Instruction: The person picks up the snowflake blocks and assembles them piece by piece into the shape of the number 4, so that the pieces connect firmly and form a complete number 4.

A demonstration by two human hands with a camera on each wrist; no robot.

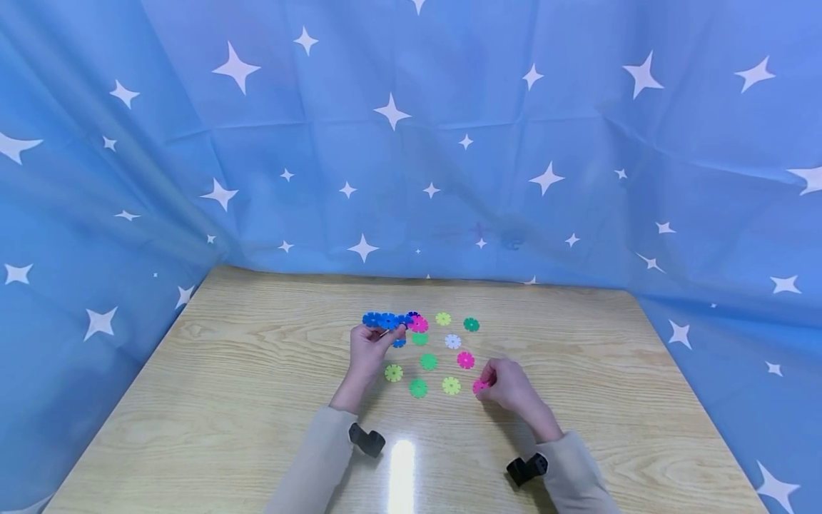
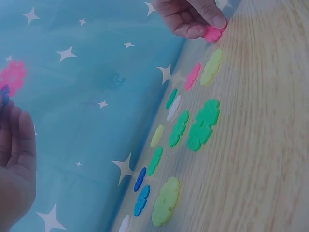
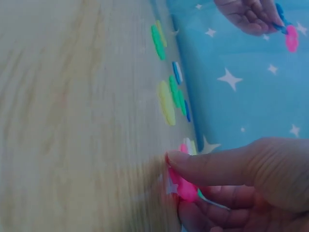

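Observation:
My left hand (image 1: 369, 355) grips a row of joined blue notched plastic discs (image 1: 388, 320), raised over the table. At the row's right end is a pink disc (image 1: 419, 324), which also shows beside the fingers in the left wrist view (image 2: 14, 76). Lower and to the right, my right hand (image 1: 511, 385) pinches a single pink disc (image 3: 186, 189) between thumb and fingertips, close over the tabletop. Another pink disc (image 1: 465, 360) lies just up and left of that hand. Part of the blue row is hidden behind the left hand's fingers.
Several loose discs lie flat on the wooden table (image 1: 244, 400) between the hands: green ones (image 1: 418, 387), yellow-green ones (image 1: 452, 385), a white one (image 1: 452, 341) and a dark green one (image 1: 472, 325). A blue star-patterned curtain (image 1: 411, 178) hangs along the table's far edge.

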